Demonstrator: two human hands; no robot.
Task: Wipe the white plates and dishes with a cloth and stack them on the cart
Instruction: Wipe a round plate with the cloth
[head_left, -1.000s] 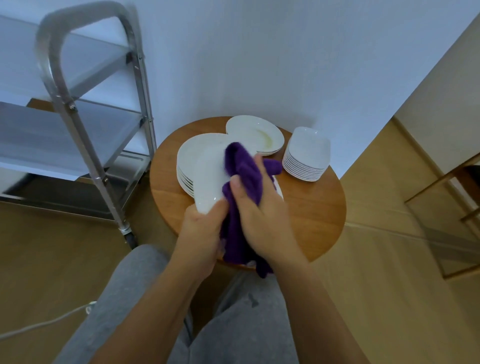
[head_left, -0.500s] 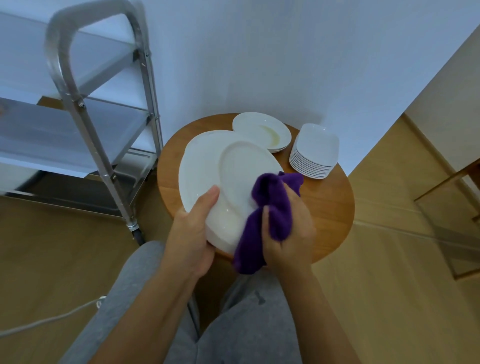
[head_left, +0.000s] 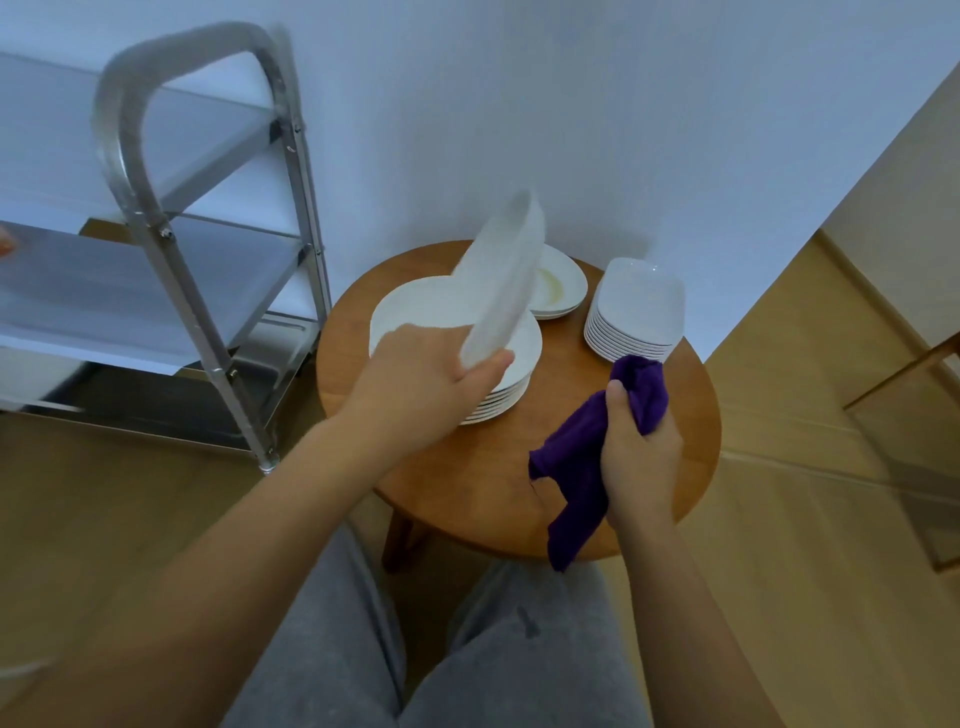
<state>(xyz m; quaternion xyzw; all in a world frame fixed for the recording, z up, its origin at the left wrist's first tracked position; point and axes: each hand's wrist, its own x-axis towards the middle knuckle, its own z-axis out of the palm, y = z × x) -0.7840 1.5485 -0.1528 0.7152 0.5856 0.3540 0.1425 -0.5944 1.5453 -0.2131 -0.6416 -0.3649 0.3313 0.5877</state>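
Progress looks slight, judging by how much crockery sits unmoved. On the round wooden surface (head_left: 691, 415) a stack of large white plates (head_left: 511, 387) stands at the left, a shallow dish (head_left: 558, 283) with a yellowish smear lies behind it on top of at least one more, and a stack of small squarish dishes (head_left: 636, 317) stands at the right near the wall.

The left hand (head_left: 423, 384) grips one plate (head_left: 501, 288) by its lower rim, fingers curled around the edge, and holds it tilted steeply on edge above the big stack; the plate is blurred. The right hand (head_left: 641, 447) is closed around a purple cloth (head_left: 597, 452), which hangs down from the fist over the surface's front, apart from the plate.

The metal cart (head_left: 208, 291) stands to the left, just beside the surface. Its visible shelves show no plates, though an orange scrap shows at the far left edge and the lower tier is partly hidden.

So one plate appears ready for the cart, and nearly everything else is left to wipe and stack, the smeared dish plainly among it.
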